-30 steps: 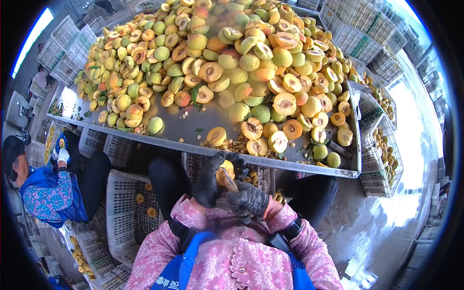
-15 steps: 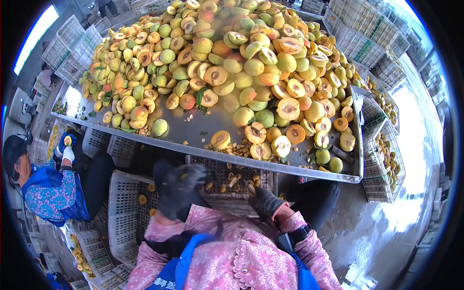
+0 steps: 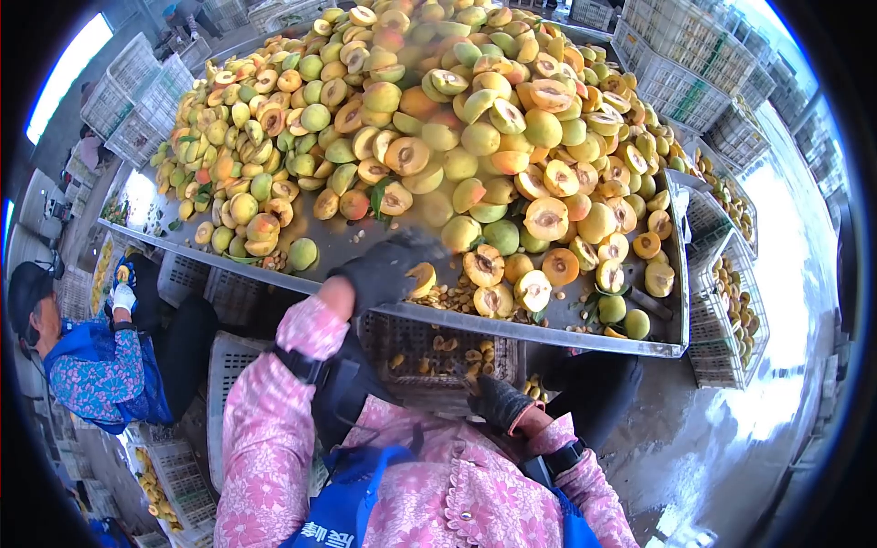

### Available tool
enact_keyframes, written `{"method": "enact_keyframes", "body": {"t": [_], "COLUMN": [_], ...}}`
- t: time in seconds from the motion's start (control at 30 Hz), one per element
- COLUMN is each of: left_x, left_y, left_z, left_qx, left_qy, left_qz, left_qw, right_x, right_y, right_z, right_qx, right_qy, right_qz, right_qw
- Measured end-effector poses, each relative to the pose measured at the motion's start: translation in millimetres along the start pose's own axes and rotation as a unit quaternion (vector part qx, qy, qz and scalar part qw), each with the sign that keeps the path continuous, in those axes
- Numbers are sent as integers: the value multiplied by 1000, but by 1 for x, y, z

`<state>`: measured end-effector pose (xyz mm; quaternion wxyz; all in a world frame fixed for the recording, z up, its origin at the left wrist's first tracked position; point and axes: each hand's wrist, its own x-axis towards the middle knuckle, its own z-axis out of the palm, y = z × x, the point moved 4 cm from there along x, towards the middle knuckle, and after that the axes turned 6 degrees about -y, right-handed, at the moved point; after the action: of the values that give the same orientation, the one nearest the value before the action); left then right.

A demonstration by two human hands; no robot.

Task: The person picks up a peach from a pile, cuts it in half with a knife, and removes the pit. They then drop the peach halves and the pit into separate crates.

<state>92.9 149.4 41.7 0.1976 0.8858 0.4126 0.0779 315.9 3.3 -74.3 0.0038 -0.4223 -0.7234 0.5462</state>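
Note:
My left hand point(image 3: 393, 267), in a dark glove and a little blurred, stretches over the front edge of the metal table point(image 3: 585, 336). Its fingers are extended just above a cut peach half point(image 3: 422, 279), and I see nothing held. Low in front of my lap, my right hand point(image 3: 501, 403), also dark-gloved, is closed with its fingers curled; what it holds is too dark to make out. Just beyond it, under the table edge, a plastic crate point(image 3: 379, 340) contains several small yellowish pieces point(image 3: 480, 356). Peach halves and whole peaches point(image 3: 457, 137) are heaped on the table.
Loose pits point(image 3: 452, 297) lie near the table's front edge. A pale crate point(image 3: 228, 365) stands by my left leg. At the left a co-worker point(image 3: 119, 365) in a blue apron holds a fruit piece. Crates of fruit point(image 3: 726, 306) stand at the right, on wet floor point(image 3: 731, 457).
My left hand has moved from above my lap, up and forward over the table edge to the peaches. My right hand has shifted slightly down and stays low.

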Motion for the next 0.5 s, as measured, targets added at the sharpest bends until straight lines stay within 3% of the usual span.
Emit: {"method": "enact_keyframes", "body": {"t": [0.07,0.17,0.2,0.23,0.27,0.3,0.33,0.37,0.4,0.43,0.5], "left_x": [18,18,14,6,-1,-8,-16,-23,-31,-38,-43], "left_y": [-10,-8,-8,-7,-4,5,15,25,32,48,57], "left_z": [26,24,23,22,21,20,16,10,7,1,25], "left_qx": [-152,-153,-256,-355,-449,-593,-626,-657,-686,-551,-544], "left_qy": [-226,-165,-120,-74,-26,25,47,70,93,149,205], "left_qz": [-90,-98,-113,-128,-140,-144,-141,-137,-132,-28,-61], "left_qw": [958,969,952,923,882,792,765,738,709,820,811], "right_x": [-4,-5,-7,-9,-13,-21,-29,-36,-34,-33,-32], "right_y": [9,21,16,10,-2,-25,-47,-65,-72,-78,-92], "right_z": [-2,-2,-5,-8,-15,-27,-37,-44,-45,-46,-46], "right_qx": [4,-17,-34,-51,40,130,218,307,283,257,252], "right_qy": [5,34,46,56,40,24,6,-20,-7,6,24], "right_qz": [19,12,0,-13,30,72,115,116,40,-36,-93], "right_qw": [1000,999,998,997,998,989,969,945,958,966,963]}}
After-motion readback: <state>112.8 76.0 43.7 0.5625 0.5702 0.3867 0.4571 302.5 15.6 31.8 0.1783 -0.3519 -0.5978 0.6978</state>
